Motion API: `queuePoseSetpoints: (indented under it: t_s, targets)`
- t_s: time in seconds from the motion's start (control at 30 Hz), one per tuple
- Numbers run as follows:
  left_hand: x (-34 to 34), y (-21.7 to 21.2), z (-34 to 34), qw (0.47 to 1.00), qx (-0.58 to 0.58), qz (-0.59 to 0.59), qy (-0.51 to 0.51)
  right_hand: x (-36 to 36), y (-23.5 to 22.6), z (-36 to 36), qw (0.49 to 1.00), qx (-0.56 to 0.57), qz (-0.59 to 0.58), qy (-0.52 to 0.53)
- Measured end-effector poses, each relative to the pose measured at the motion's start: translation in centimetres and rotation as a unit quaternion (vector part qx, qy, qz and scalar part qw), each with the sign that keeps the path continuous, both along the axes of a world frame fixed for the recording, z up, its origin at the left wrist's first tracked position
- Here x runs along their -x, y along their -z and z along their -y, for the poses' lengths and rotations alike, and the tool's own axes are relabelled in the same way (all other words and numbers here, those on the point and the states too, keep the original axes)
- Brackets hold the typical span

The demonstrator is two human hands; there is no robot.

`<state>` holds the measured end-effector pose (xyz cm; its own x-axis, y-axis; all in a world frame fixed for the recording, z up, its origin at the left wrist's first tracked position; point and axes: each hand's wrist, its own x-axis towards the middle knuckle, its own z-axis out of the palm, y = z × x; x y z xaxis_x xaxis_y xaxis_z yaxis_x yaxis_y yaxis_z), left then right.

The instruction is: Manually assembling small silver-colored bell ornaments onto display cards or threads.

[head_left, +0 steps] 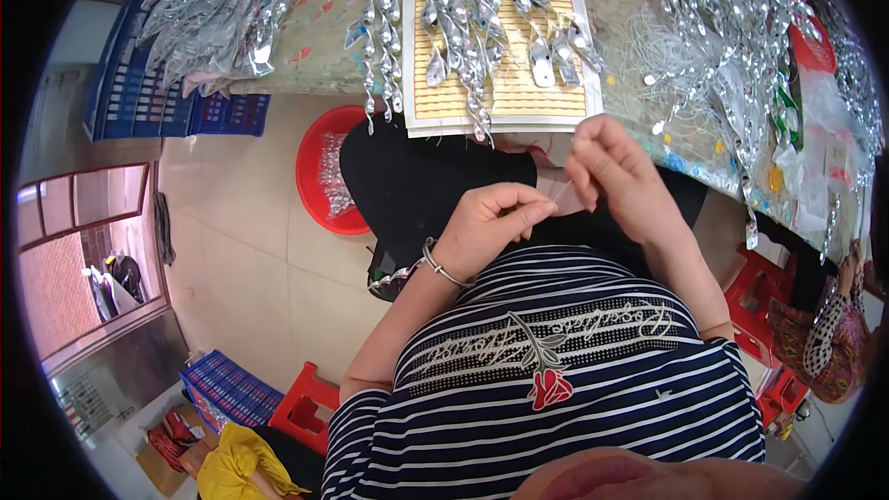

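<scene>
My left hand [491, 227], with a bracelet at its wrist, is closed in a pinch, thumb against fingers, above my lap. To its right and a little higher, my right hand [622, 181] has its thumb and fingers drawn together. Whatever they hold is too small to make out. Just beyond them, a sheet [505, 109] with yellow lined rows lies at the table's edge. Silver twisted strips [463, 18] lie across it, some hanging past its near edge. Other shiny spiral strips [382, 28] hang beside the sheet on the left.
Silver strips in bags [218, 14] are heaped at the table's left, by a blue crate [134, 83]. A tangle of white thread [662, 46] and more strips lie right. A red basin [306, 167] stands on the floor. Another person in yellow [241, 463] is at lower left.
</scene>
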<state>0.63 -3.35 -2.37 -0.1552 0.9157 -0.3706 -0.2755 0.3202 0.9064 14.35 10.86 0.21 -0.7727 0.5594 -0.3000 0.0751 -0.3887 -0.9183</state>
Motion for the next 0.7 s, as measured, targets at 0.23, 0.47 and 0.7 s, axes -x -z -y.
queuePoseSetpoints:
  t_s: [0.23, 0.47, 0.7]
  targets:
    - [0.5, 0.0, 0.8, 0.999, 0.015, 0.030, 0.011, -0.5, -1.4, -2.2, 0.997, -0.003, -0.045, 0.062]
    - [0.6, 0.8, 2.0, 0.997, 0.002, 0.019, 0.071, -0.6, -1.2, -1.5, 0.996, 0.058, -0.043, 0.058]
    - [2.1, 1.6, 5.0, 0.992, 0.050, -0.090, 0.067, -1.4, -2.3, -3.4, 0.995, 0.035, -0.059, 0.067]
